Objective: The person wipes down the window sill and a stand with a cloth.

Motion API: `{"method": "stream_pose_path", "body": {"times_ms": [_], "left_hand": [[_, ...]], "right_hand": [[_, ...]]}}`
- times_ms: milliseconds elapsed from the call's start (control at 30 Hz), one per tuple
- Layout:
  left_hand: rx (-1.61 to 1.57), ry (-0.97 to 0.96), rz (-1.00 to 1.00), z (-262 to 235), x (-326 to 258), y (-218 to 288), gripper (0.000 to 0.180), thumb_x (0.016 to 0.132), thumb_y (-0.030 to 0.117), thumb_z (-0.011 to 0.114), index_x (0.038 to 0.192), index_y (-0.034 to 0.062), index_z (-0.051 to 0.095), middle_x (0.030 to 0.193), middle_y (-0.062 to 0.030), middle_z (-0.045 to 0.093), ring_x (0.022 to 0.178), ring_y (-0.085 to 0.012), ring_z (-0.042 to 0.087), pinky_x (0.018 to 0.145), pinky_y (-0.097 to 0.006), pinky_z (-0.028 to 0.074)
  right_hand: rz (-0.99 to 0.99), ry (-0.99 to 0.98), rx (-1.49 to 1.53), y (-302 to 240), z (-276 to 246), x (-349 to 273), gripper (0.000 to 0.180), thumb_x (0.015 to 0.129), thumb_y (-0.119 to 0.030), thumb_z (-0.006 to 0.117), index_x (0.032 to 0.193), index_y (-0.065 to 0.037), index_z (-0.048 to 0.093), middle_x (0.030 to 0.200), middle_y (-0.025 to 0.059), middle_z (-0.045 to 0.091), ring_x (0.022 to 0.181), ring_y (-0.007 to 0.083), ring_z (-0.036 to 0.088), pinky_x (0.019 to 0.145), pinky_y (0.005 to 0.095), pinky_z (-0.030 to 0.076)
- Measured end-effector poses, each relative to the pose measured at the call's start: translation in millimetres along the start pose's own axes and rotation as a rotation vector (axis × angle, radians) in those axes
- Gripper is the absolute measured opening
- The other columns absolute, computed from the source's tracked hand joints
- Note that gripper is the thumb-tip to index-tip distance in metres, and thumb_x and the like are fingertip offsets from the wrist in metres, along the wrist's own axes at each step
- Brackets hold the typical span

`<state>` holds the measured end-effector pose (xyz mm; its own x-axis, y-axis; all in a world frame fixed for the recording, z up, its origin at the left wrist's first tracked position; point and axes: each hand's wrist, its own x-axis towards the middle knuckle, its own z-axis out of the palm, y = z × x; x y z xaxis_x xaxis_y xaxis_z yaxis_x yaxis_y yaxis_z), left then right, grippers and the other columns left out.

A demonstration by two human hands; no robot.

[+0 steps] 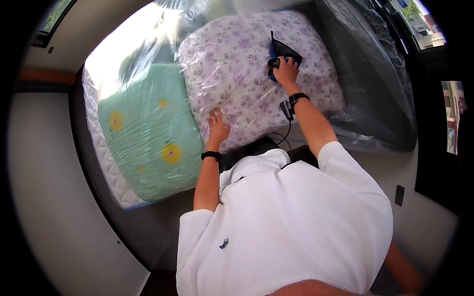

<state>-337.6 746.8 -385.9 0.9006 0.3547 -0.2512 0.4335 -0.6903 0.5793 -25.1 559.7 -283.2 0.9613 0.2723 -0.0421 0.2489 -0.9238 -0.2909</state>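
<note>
My left hand (pixel 217 129) rests with fingers spread on the near left edge of a puffy, purple-flowered bedding bundle (pixel 242 74) under clear plastic. Farther off on the same bundle, my right hand (pixel 286 73) is closed around a black and blue object (pixel 284 52) with a pointed dark flap; its exact kind is unclear, as my fingers hide part of it. Left of the bundle lies a light green quilted bundle (pixel 143 143) with yellow flowers, also under plastic. By my right wrist, a small dark device (pixel 286 109) sits with a cable attached.
A white quilted mattress (pixel 106 172) lies beneath the green bundle. Clear plastic sheeting (pixel 355 64) drapes over a dark surface at right. Pale walls (pixel 47 172) and windows (pixel 452 118) enclose the space. A bare limb (pixel 405 269) shows at lower right; whose is unclear.
</note>
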Motion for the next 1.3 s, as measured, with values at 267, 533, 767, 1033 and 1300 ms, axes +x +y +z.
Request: {"method": "stream_pose_path", "body": {"times_ms": [267, 533, 767, 1033, 1300], "left_hand": [[-0.025, -0.034, -0.429, -9.4, -34.8, 8.2, 0.097, 0.083, 0.031, 0.068, 0.154, 0.0097, 0.005, 0.153, -0.0367, 0.009, 0.139, -0.0524, 0.022, 0.112, -0.055, 0.028], [-0.068, 0.050, -0.383, -10.7, -41.4, -22.3, 0.100, 0.079, 0.034, 0.075, 0.154, 0.0155, 0.011, 0.155, -0.0313, 0.013, 0.141, -0.0487, 0.022, 0.112, -0.052, 0.032], [-0.285, 0.181, -0.212, 9.1, -44.1, -45.2, 0.100, 0.073, 0.024, 0.077, 0.154, 0.0206, 0.019, 0.157, -0.0275, 0.012, 0.143, -0.0457, 0.020, 0.116, -0.047, 0.026], [-0.279, 0.120, -0.278, 7.2, -90.0, -63.2, 0.088, 0.077, 0.029, 0.071, 0.152, 0.0188, 0.026, 0.157, -0.0280, 0.015, 0.142, -0.0465, 0.021, 0.115, -0.049, 0.024], [-0.070, 0.035, -0.435, -22.8, -52.9, 43.4, 0.095, 0.081, 0.038, 0.070, 0.155, 0.0143, 0.016, 0.155, -0.0320, 0.016, 0.145, -0.0477, 0.012, 0.116, -0.051, 0.021]], "right_hand": [[-0.715, -0.318, -0.034, -115.7, 43.1, -150.7, 0.054, 0.077, -0.025, 0.070, 0.128, -0.014, 0.057, 0.138, 0.0174, 0.043, 0.127, 0.0412, 0.039, 0.097, 0.0577, 0.041], [-1.082, -0.079, -0.257, -47.1, 45.4, -174.9, 0.036, 0.077, -0.012, 0.068, 0.113, -0.016, 0.063, 0.128, 0.0088, 0.053, 0.119, 0.0302, 0.049, 0.087, 0.0449, 0.045], [-0.135, -0.782, -0.539, 94.3, 18.1, -110.6, 0.058, 0.092, -0.030, 0.061, 0.143, -0.009, 0.044, 0.151, 0.0263, 0.029, 0.132, 0.0512, 0.037, 0.102, 0.0596, 0.043], [-0.787, -0.403, -0.142, -11.2, 2.3, -123.9, 0.046, 0.082, -0.011, 0.062, 0.127, -0.009, 0.055, 0.129, 0.0194, 0.049, 0.113, 0.0411, 0.050, 0.089, 0.0513, 0.049], [-1.259, -0.157, -0.197, -123.3, 16.0, -123.3, 0.049, 0.076, -0.007, 0.065, 0.122, -0.022, 0.061, 0.129, 0.0098, 0.051, 0.118, 0.0335, 0.049, 0.088, 0.0491, 0.047]]}}
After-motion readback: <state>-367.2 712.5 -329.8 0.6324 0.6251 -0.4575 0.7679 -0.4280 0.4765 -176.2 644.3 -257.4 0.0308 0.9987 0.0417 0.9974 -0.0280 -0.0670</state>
